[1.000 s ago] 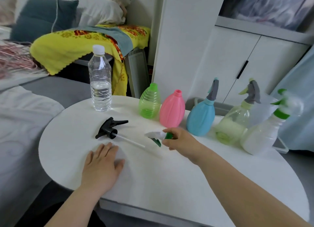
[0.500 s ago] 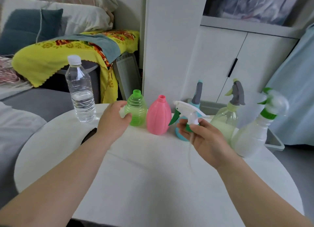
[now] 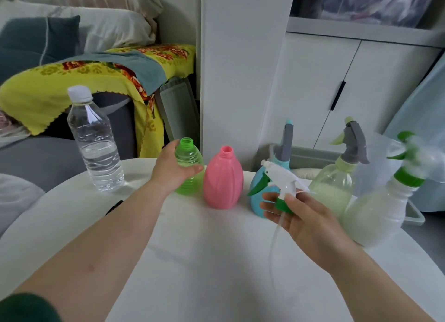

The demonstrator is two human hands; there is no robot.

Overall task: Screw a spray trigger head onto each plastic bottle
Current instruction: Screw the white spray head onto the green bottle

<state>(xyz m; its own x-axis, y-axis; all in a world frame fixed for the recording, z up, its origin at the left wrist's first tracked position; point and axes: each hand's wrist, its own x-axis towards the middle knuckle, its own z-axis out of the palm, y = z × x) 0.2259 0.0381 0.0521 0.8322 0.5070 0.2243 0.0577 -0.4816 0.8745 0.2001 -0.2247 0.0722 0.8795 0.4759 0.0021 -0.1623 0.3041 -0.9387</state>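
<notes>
The left hand (image 3: 172,171) is wrapped around the green bottle (image 3: 189,170) standing on the table (image 3: 216,261) beside the pink bottle (image 3: 222,179), while the right hand (image 3: 305,223) pinches the white spray head (image 3: 281,177) above the table.

Bare white round counter (image 3: 216,261) lies wide between the forearms. A close row walls its far edge: green ribbed plastic bottle (image 3: 188,154), pink plastic bottle (image 3: 222,179), blue spray bottle (image 3: 255,202), pale-green spray bottle (image 3: 333,189) and white spray bottle (image 3: 375,213). A clear water bottle (image 3: 96,148) stands apart, leftward.
</notes>
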